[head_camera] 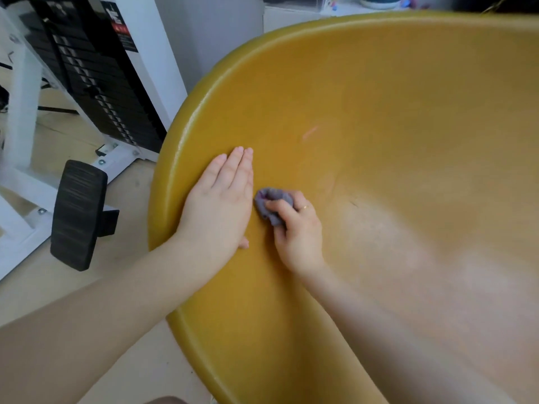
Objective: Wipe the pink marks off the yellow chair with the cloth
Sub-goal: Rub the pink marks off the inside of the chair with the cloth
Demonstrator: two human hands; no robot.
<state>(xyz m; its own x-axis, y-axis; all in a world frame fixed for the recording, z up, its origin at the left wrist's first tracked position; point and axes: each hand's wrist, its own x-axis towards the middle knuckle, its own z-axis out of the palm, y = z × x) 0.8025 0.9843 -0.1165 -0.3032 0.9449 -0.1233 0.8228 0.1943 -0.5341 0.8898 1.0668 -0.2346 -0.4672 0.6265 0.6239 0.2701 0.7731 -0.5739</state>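
The yellow chair [379, 118] fills most of the view as a curved plastic shell. A faint pink mark [309, 132] streaks its inner wall above my hands. My left hand [221, 199] lies flat on the shell near the left rim, fingers straight and together. Just to its right, my right hand [297, 228] grips a bunched purple-grey cloth [269, 204] and presses it against the yellow surface. A ring shows on that hand. A small dark scratch [354, 203] sits right of the cloth.
Left of the chair stands a white exercise machine [140, 53] with a black weight stack [96, 83] and a black padded footplate [77, 214] on a light wooden floor [58, 135]. A white shelf with small items [376, 1] lies beyond the chair's top rim.
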